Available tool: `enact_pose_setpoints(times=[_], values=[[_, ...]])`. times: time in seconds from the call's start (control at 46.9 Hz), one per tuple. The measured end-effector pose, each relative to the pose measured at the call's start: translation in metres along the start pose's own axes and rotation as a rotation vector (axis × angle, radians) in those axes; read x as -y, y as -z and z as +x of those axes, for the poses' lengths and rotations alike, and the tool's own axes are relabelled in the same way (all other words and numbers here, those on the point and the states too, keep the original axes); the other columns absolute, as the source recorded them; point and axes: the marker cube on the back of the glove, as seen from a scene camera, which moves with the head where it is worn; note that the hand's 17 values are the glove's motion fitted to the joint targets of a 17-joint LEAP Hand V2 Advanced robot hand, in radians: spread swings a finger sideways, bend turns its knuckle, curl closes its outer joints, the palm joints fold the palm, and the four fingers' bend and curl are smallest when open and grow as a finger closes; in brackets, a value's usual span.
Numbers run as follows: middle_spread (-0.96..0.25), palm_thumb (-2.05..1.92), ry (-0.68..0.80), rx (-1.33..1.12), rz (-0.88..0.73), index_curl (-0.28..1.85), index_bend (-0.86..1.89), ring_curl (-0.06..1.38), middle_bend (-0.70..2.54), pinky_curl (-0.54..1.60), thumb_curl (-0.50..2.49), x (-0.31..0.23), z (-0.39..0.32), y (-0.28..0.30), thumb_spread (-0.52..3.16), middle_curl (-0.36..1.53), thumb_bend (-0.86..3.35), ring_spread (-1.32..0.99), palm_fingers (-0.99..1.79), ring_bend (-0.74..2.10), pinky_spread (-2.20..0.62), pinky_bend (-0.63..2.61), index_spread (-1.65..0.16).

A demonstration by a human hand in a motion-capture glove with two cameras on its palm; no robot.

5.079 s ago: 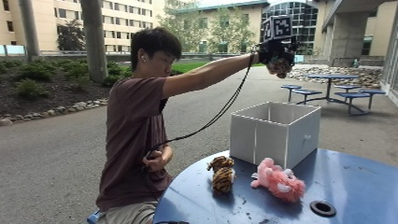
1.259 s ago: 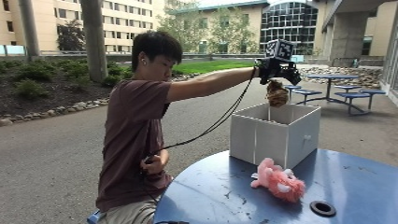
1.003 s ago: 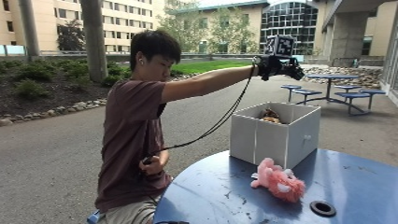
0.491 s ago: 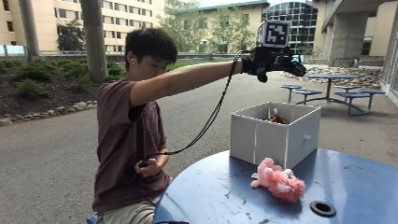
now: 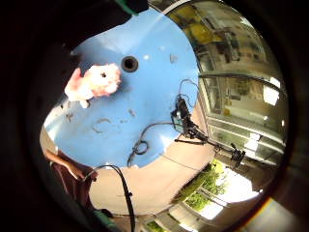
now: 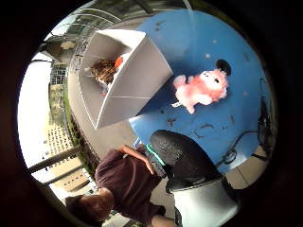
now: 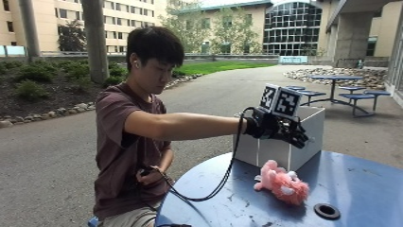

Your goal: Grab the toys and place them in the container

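Your gloved right hand is holding nothing: its fingers are reaching forward and down, relaxed rather than curled, in the air in front of the white container and above the pink plush toy. Your arm is stretching out nearly level from the shoulder across the near edge of the blue table, with the palm facing down toward the tabletop.

The pink toy is lying on its side on the table, just beside the container's front wall, fluffy, with a paler face and a dark eye showing in the thumb side palm view. In the little finger side view it is showing again as a pink-and-cream lump near the dark round hole in the tabletop.

The container is a square, open-topped white box standing on the table. In the thumb side view you are looking into it, and a brown striped toy is sitting at the bottom with something orange beside it; what the orange thing is cannot be made out. From the outside view the box's inside is hidden behind your hand and its own walls.

Your bare hand is resting low by your waist.
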Motion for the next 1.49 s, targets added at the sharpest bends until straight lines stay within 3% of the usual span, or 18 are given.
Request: enact_pose_setpoints(times=[0.192, 0.277, 0.341, 0.363, 0.384, 0.469, 0.533, 0.576, 0.597, 0.683, 0.854, 1.088, 1.259, 1.494], values=[[-0.02, 0.09, 0.03, 0.011, -0.231, 0.16, 0.08, 0.29, 0.07, 0.39, 0.37, 0.049, -0.006, -0.115, 1.14, 0.28, 0.01, -0.01, -0.33, 0.3, 0.05, 0.98, -0.22], [-0.01, 0.17, 0.014, -0.016, -0.247, 0.16, 0.09, 0.27, 0.05, 0.4, 0.38, 0.068, -0.007, -0.148, 1.15, 0.25, 0.04, 0.01, -0.33, 0.23, 0.06, 1.04, -0.23], [-0.02, 0.38, 0.001, -0.019, -0.206, 0.26, 0.43, 0.27, -0.01, 0.4, 0.42, 0.079, -0.005, -0.161, 1.24, 0.2, 0.17, 0.02, 0.0, 0.22, 0.03, 1.07, -0.24], [-0.01, 0.29, -0.001, -0.015, -0.186, 0.19, 0.19, 0.27, 0.04, 0.41, 0.39, 0.082, -0.004, -0.162, 1.2, 0.21, 0.1, 0.03, -0.27, 0.22, 0.05, 1.09, -0.24], [-0.02, 0.44, -0.003, -0.013, -0.156, 0.32, 0.57, 0.28, 0.04, 0.4, 0.42, 0.084, -0.003, -0.163, 1.27, 0.2, 0.21, 0.01, 0.21, 0.27, -0.02, 1.04, -0.22], [-0.1, 0.59, 0.0, 0.0, 0.04, 0.25, 0.53, 0.26, 0.42, 0.29, 0.45, 0.094, -0.001, -0.167, 1.32, 0.28, 0.3, -0.13, 0.96, 0.49, -0.23, 0.89, -0.18], [-0.13, 0.72, -0.023, 0.015, 0.133, 0.3, 0.59, 0.32, 0.58, 0.29, 0.51, 0.096, -0.002, -0.167, 1.27, 0.34, 0.36, -0.19, 1.13, 0.59, -0.3, 0.8, -0.16], [-0.13, 0.81, -0.036, 0.027, 0.16, 0.4, 0.81, 0.36, 0.75, 0.29, 0.56, 0.095, -0.006, -0.166, 1.2, 0.41, 0.4, -0.21, 1.32, 0.61, -0.32, 0.68, -0.13], [-0.14, 0.81, -0.041, 0.034, 0.165, 0.39, 0.77, 0.38, 0.75, 0.31, 0.57, 0.094, -0.008, -0.166, 1.16, 0.42, 0.38, -0.22, 1.23, 0.63, -0.33, 0.72, -0.11], [-0.12, 0.91, -0.065, 0.067, 0.165, 0.48, 0.97, 0.45, 0.99, 0.3, 0.66, 0.081, -0.012, -0.167, 1.02, 0.51, 0.43, -0.26, 1.41, 0.74, -0.37, 0.61, -0.07], [-0.11, 0.88, -0.123, 0.187, 0.092, 0.53, 1.04, 0.53, 1.14, 0.35, 0.78, 0.056, -0.021, -0.165, 0.73, 0.57, 0.42, -0.29, 1.35, 0.96, -0.42, 0.66, 0.02], [-0.12, 0.65, -0.157, 0.28, -0.051, 0.55, 1.0, 0.59, 1.11, 0.42, 0.86, 0.009, -0.031, -0.132, 0.54, 0.6, 0.28, -0.26, 1.14, 1.12, -0.38, 0.85, 0.03], [-0.16, 0.51, -0.192, 0.235, 0.003, 0.62, 1.04, 0.62, 1.15, 0.48, 0.89, -0.022, -0.042, -0.05, 0.59, 0.65, 0.19, -0.32, 0.75, 1.03, -0.32, 0.92, -0.04], [-0.2, 0.48, -0.266, 0.138, 0.175, 0.67, 1.11, 0.62, 1.2, 0.5, 0.95, -0.048, -0.067, 0.102, 0.65, 0.72, 0.16, -0.4, 0.65, 1.01, -0.27, 0.98, -0.1]])
